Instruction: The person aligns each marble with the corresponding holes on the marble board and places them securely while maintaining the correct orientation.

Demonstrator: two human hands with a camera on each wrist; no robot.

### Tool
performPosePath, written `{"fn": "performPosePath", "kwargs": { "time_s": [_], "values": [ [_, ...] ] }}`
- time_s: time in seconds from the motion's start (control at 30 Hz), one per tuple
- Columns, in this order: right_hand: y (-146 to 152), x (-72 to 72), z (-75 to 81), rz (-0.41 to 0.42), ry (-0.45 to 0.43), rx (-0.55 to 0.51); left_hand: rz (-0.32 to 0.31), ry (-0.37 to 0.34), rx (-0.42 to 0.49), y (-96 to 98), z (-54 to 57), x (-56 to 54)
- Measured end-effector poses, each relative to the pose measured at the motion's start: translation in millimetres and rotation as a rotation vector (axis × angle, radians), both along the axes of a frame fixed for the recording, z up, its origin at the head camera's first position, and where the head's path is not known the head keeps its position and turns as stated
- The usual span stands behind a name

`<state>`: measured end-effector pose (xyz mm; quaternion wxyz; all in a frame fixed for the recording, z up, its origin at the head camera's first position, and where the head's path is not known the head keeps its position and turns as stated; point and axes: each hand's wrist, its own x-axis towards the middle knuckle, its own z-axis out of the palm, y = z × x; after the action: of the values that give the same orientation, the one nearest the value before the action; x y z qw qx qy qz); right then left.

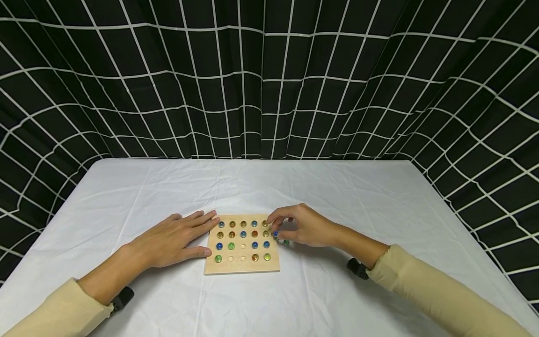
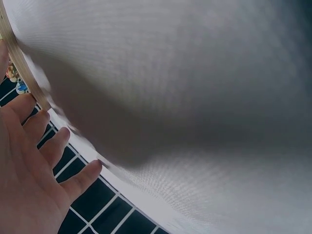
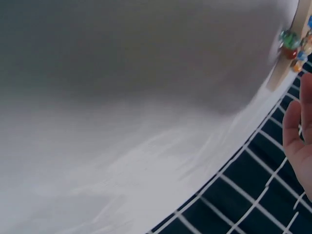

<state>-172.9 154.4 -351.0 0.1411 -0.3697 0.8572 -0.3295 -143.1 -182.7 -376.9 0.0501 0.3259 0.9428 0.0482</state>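
Observation:
A square wooden board (image 1: 242,267) lies on the table, with glass marbles in blue, green, amber and red set in rows on it. Three hollows toward its front and middle hold no marble. My left hand (image 1: 178,238) rests palm down at the board's left edge, fingers straight, thumb and fingertips touching its side and corner. At the board's right edge, my right hand (image 1: 305,227) has its thumb and fingers curled around a blue marble (image 1: 275,234). Beneath that hand a loose green marble (image 1: 286,242) lies just off the board. Its palm is hidden from the head view.
A white cloth (image 1: 139,201) with creases covers the table. Behind and at both sides hangs a black curtain (image 1: 261,93) with a white grid. Dark bands (image 1: 358,268) sit at both wrists, by the beige sleeves.

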Motion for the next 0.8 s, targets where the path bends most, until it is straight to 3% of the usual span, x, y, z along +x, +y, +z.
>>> {"fn": "performPosePath", "kwargs": {
  "time_s": [0.4, 0.8],
  "values": [
    [-40.3, 5.0, -2.9, 0.082, -0.048, -0.054, 0.005, -0.010, -0.003, -0.8, -0.6, -0.6],
    [-62.7, 8.4, -5.9, 0.110, -0.047, 0.022, -0.005, -0.006, 0.009, -0.2, 0.6, -0.2]
  ]
}}
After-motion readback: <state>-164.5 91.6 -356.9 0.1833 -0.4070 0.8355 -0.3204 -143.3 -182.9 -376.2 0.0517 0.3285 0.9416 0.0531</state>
